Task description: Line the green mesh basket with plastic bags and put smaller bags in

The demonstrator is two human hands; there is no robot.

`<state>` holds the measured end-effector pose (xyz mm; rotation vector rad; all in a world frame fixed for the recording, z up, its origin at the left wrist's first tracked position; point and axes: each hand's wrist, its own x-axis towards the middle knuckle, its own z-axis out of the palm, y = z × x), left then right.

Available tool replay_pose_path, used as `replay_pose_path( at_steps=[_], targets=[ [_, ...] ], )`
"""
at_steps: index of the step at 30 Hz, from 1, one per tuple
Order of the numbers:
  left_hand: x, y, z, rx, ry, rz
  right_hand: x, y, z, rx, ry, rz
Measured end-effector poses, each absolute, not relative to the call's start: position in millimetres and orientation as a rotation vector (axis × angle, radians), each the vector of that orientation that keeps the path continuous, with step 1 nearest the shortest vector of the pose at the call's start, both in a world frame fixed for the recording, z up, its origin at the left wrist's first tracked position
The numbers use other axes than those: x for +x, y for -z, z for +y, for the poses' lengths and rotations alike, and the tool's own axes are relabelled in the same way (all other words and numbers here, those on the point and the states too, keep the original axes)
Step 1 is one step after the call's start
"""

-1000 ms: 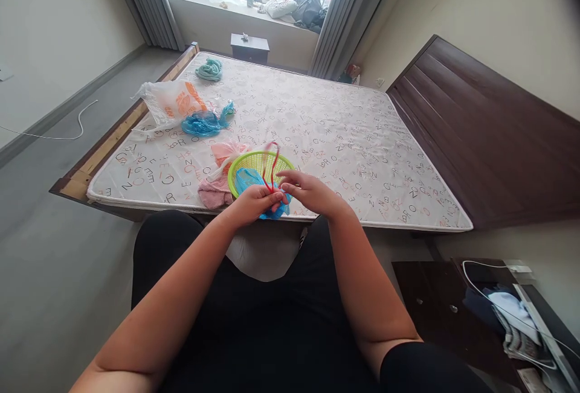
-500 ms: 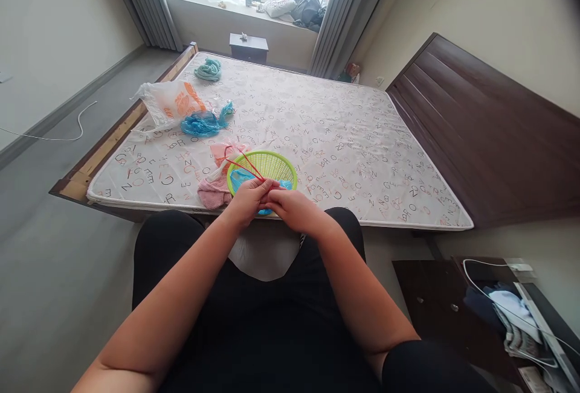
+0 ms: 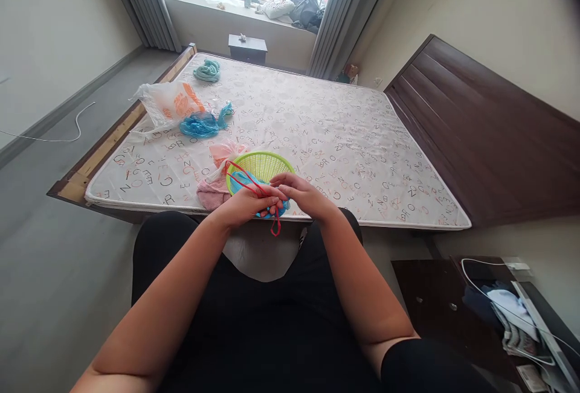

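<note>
A red cord [image 3: 244,174] loops over my left hand [image 3: 251,204], which is closed on it, and a short end hangs below the fingers. My right hand [image 3: 302,192] has its fingers stretched towards the left fingertips, thumb and forefinger apart; I see nothing held in it. Beneath both hands stands a lime-green plastic basket [image 3: 272,160] with open mesh sides. A thin blue plastic bag [image 3: 239,182] lies in it and shows again under my fingers, so part of it is hidden.
Beside the basket lie a pink plastic bag [image 3: 223,153] and a pink cloth [image 3: 212,194] on the mattress [image 3: 335,139]. Further left are a crumpled blue bag [image 3: 199,125], a white-and-orange bag [image 3: 170,103] and a coiled teal cloth [image 3: 207,70]. A dark nightstand [image 3: 426,290] stands right.
My right hand has opened and drawn slightly right from the left one. The cord's end now dangles below my left hand, and more of the blue bag shows beneath the fingers.
</note>
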<state>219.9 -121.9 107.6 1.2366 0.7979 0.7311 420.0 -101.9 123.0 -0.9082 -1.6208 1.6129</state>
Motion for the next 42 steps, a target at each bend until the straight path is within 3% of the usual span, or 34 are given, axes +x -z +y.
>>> replay_pose_path(
  at_steps=[5, 12, 22, 33, 42],
  targets=[
    [210.8, -112.2, -122.5, 1.387, -0.682, 0.822, 420.0, -109.4, -105.5, -0.827, -1.882, -1.56],
    [218.1, -111.0, -122.5, 1.583, -0.842, 1.03, 419.6, -96.8, -103.1, -1.032, -1.779, -1.362],
    [237.0, -89.0, -133.7, 1.724, -1.199, 1.245, 399.2, -84.3, -107.7, -1.018, -1.946, -1.029],
    [235.3, -72.6, -128.4, 1.794, -1.334, 1.23, 397.5, -81.9, -108.5, -1.068, -1.893, -1.011],
    [232.8, -64.2, -125.5, 1.79, -1.225, 1.039, 405.8, -76.1, -99.1, -1.058, -1.761, -0.818]
  ],
)
